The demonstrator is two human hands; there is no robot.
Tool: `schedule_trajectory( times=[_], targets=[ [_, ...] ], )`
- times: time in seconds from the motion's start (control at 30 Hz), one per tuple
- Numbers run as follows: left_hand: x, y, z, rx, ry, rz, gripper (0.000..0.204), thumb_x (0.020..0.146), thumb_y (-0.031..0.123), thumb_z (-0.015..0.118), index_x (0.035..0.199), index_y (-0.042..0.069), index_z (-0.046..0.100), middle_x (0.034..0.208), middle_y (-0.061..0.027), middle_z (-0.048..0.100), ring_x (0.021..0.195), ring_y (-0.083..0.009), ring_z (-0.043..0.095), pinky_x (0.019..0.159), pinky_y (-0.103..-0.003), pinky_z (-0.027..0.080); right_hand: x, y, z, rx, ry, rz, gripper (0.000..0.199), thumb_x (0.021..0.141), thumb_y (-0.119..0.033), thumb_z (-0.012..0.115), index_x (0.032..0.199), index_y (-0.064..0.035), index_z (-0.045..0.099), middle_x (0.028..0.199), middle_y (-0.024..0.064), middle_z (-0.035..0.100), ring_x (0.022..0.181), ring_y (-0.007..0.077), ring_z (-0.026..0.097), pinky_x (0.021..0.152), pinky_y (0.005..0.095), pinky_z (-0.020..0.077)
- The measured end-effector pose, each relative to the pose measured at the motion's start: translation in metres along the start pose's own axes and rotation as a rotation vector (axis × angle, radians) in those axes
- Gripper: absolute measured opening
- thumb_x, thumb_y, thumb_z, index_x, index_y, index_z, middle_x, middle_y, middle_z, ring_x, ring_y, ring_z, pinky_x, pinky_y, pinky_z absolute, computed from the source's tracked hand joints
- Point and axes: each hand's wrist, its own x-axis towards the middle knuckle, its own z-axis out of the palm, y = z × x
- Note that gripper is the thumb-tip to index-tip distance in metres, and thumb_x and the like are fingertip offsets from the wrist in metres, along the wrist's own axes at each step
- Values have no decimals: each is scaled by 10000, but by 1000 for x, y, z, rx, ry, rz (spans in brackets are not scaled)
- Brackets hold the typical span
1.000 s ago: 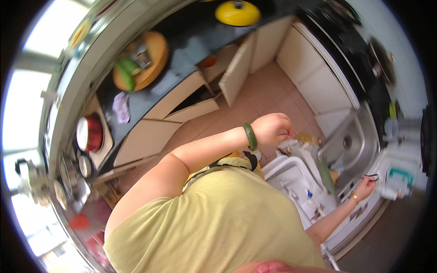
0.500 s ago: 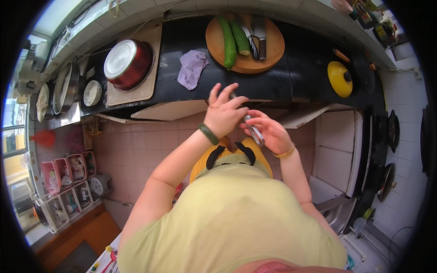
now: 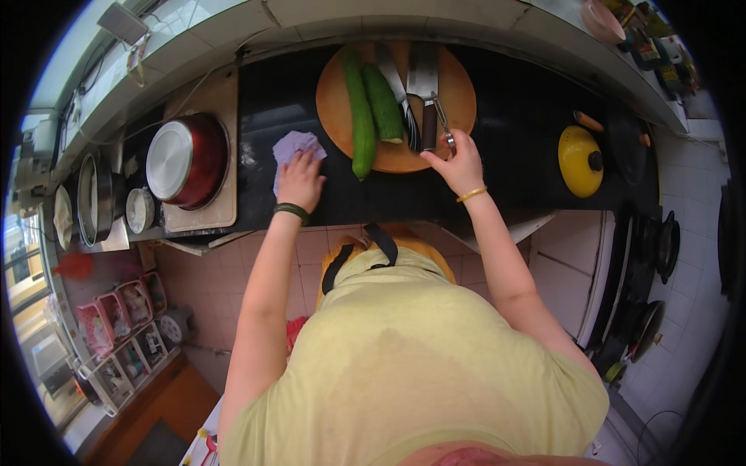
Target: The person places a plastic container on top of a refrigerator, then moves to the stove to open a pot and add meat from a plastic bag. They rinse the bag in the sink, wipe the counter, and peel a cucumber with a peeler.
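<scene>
My left hand (image 3: 301,182) is at a crumpled purple cloth (image 3: 294,146), its fingers bent over the cloth's near part. My right hand (image 3: 460,165) pinches the ring end of a thin metal tool, which looks like a peeler (image 3: 442,115), above the near right part of a round wooden cutting board (image 3: 458,89). On the board lie a long green cucumber-like vegetable (image 3: 359,116) and a shorter, darker one (image 3: 382,105) with a pale cut end. Right of them are a knife (image 3: 391,68) and a cleaver (image 3: 423,74), handles toward me.
An upturned red pot (image 3: 203,159) rests on a beige board (image 3: 221,85) to the left, beside a small white bowl (image 3: 140,210). At the right of the black counter (image 3: 513,140) sits a yellow lid (image 3: 576,161) near a dark pan (image 3: 625,147). Cabinet doors hang ajar below the counter's edge.
My hands have parted from above the floor: the left has gone forward and left onto the cloth, the right forward to the cutting board with the peeler. The view has shifted slightly.
</scene>
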Motion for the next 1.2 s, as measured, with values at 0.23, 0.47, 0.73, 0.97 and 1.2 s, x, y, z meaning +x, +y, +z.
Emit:
schedule_trajectory(
  times=[0.23, 0.47, 0.73, 0.97, 1.2],
  targets=[
    [46, -74, -10, -33, 74, -232, 422, 854, 191, 657, 1264, 106, 600, 1451, -109, 473, 1355, -346, 419, 1111, -482, 354, 37, -13, 29, -234, -14, 97, 447, 670, -304, 788, 997, -80, 582, 1022, 116, 587, 913, 338, 610, 728, 433, 526],
    [109, -96, -159, -324, 903, -19, 460, 754, 178, 769, 1170, 40, 631, 1231, -162, 624, 1161, -343, 574, 1007, -413, 443, 46, 20, 16, 24, 102, 50, 494, 701, -277, 865, 1044, -16, 624, 1028, 126, 627, 934, 267, 629, 798, 360, 509],
    [238, -296, -366, -234, 942, -821, 1095, 683, 642, 743, 1428, -58, 352, 1473, -252, 349, 1365, -383, 360, 1083, -465, 395, 44, -48, 46, 483, 166, 104, 256, 804, -60, 767, 1011, -75, 617, 759, -62, 442, 637, 35, 391, 573, 193, 356],
    [280, -326, -372, -422, 849, -770, 856, 655, 554, 785, 1246, -18, 549, 1270, -200, 572, 1207, -333, 547, 1022, -410, 462, 26, -55, 49, 499, 209, 188, 244, 814, -47, 751, 1013, -58, 611, 741, -78, 425, 636, 16, 378, 578, 169, 338],
    [298, -342, -356, -213, 1042, -708, 883, 635, 573, 766, 1243, -29, 544, 1241, -215, 572, 1175, -346, 557, 1013, -415, 461, 30, -76, 46, 513, 223, 158, 278, 818, -34, 753, 1050, -55, 602, 773, -76, 440, 652, 10, 382, 587, 157, 339]
  ],
)
